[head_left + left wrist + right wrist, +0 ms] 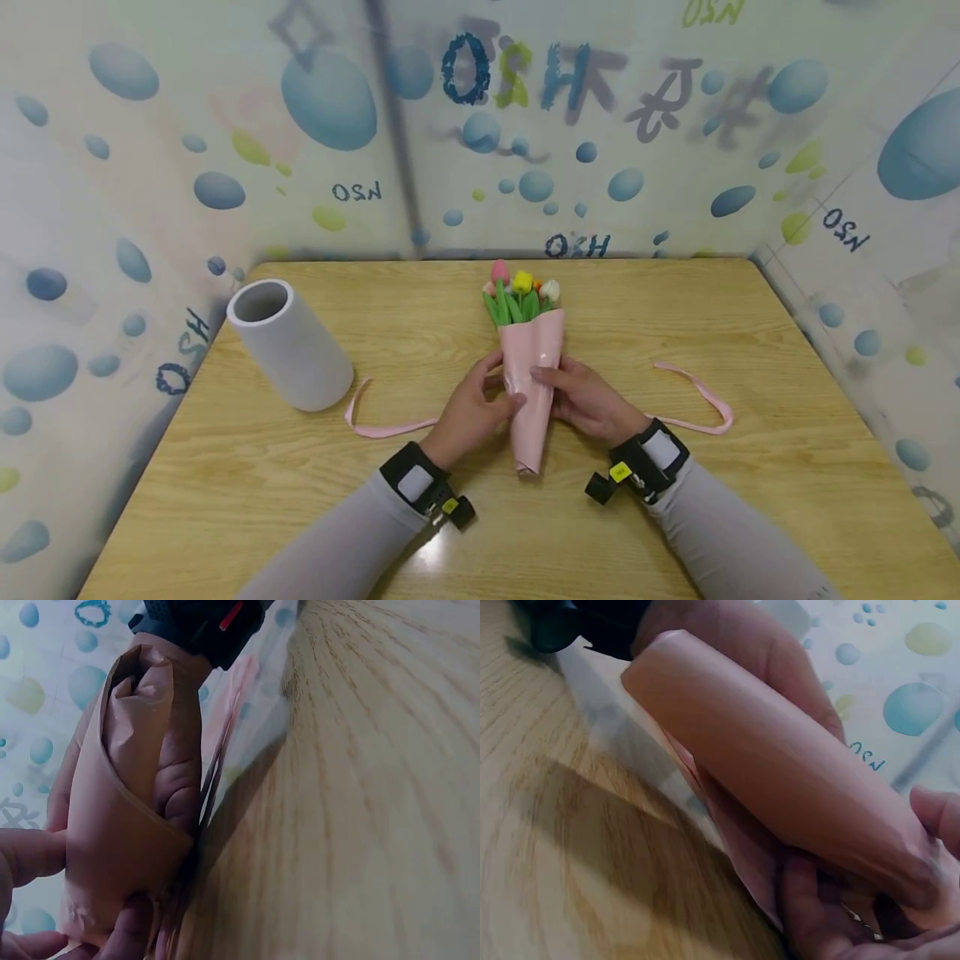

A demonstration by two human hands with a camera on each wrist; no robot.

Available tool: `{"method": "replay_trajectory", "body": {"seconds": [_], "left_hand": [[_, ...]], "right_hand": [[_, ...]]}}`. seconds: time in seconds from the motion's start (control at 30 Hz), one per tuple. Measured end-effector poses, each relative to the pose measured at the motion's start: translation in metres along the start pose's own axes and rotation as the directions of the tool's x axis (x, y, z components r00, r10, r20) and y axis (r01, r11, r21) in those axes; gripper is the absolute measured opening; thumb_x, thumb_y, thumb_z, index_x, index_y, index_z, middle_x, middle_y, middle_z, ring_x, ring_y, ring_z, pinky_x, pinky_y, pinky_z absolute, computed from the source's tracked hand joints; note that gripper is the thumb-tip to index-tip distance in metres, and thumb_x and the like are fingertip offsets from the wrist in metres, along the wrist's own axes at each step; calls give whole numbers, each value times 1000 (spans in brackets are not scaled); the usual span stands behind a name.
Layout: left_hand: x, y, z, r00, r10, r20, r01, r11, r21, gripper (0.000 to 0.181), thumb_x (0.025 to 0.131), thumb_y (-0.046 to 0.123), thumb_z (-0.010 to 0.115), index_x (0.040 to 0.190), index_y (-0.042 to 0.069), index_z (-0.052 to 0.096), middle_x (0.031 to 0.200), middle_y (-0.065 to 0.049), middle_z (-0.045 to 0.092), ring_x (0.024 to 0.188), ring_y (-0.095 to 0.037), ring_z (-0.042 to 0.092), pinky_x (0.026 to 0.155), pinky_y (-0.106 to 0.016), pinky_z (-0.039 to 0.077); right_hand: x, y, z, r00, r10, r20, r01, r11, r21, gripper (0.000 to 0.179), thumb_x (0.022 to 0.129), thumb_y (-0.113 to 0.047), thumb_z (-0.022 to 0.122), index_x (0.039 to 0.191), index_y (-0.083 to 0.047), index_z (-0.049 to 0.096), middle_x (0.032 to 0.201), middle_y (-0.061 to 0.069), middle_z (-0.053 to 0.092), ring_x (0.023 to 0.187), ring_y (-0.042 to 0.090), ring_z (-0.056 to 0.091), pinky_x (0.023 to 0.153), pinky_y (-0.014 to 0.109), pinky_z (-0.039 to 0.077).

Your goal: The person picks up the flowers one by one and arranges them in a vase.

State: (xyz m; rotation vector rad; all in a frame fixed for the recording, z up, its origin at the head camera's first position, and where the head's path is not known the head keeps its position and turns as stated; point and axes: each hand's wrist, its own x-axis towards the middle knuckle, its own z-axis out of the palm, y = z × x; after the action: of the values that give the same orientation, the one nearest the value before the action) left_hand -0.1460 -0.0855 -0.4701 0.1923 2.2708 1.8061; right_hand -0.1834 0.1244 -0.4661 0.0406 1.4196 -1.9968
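Backdrop (480,225): pale, printed with blue and green spots. Rises beyond the fingers of the left hand (465,417) and the right hand (591,404).

Counter (780,492): wood-grained. Lies below the fingers and extends to both sides of them.

Sleeves (352,533): grey. Located on the near side of the fingers, one per arm.

Vase (307,358): white, upright on the counter, mouth facing up. Position: left of the left fingers, well apart from them.

Bouquet (543,350): located between the two sets of fingers. Flower end lies beyond them; tapered end lies nearer the person. The left fingers hold the left side of the pink wrapper (531,437), and the right fingers hold the right side; both thumbs rest on its front.

Wrist straps (651,460): black, one behind each set of fingers.

Ribbon (390,431): pink. One section lies left of the left fingers, another right of the right fingers; the middle is hidden.

Leaves (512,308): green, just beyond the wrapper.

Blooms (522,282): pink, yellow, orange and white, farthest from the fingers.
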Motion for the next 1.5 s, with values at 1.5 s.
{"method": "replay_trajectory", "body": {"seconds": [1.5], "left_hand": [[-4, 6, 6, 993, -88, 75, 100, 980, -170, 100, 93, 37, 78, 165, 11, 13, 157, -19, 44, 135, -33, 59, 99, -42, 58]], "right_hand": [[-10, -11, 9, 959, -266, -99, 275, 957, 89, 47, 100, 3, 57, 142, -15, 45, 135, -1, 56, 125, 13, 56, 105, 27, 50]]}}
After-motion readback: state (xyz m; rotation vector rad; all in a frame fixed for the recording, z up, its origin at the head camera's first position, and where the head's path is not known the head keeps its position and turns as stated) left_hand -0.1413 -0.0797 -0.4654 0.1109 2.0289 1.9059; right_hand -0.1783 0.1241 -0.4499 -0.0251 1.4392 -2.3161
